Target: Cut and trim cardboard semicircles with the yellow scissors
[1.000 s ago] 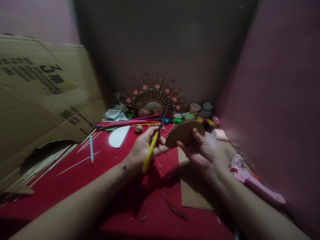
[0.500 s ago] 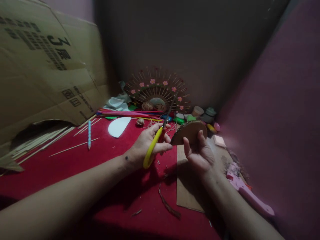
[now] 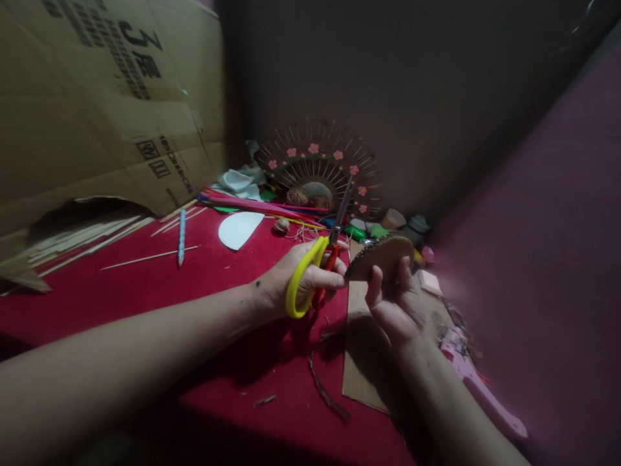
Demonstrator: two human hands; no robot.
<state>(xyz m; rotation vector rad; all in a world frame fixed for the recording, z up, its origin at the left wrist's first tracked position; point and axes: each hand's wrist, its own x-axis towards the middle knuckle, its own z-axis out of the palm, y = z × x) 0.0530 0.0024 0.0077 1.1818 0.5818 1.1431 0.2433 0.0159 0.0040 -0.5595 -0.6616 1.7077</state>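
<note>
My left hand (image 3: 310, 275) is closed around a pair of scissors (image 3: 305, 275) with one yellow and one red handle, the dark blades pointing up and away. Its fingertips reach the left corner of a half-round cardboard piece (image 3: 388, 262) with a dark, rough trim along its curved edge. From below and to the right, my right hand (image 3: 398, 304) grips that cardboard; some fingers are hidden behind it. Under the hands a flat cardboard sheet (image 3: 363, 372) lies on the red cloth (image 3: 228, 362). A dark twisted strip (image 3: 325, 391) lies nearby.
A decorated fan of sticks (image 3: 317, 158) with pink flowers stands at the back. A cardboard box (image 3: 111, 129) is at left, with thin sticks (image 3: 97, 236), a pencil (image 3: 181, 238) and a white half-round (image 3: 239, 230). A pink glue gun (image 3: 485, 391) lies at right.
The view has shifted slightly. The scissors have turned a little in my left hand, showing more of the red handle. My right hand keeps hold of the half-round cardboard.
</note>
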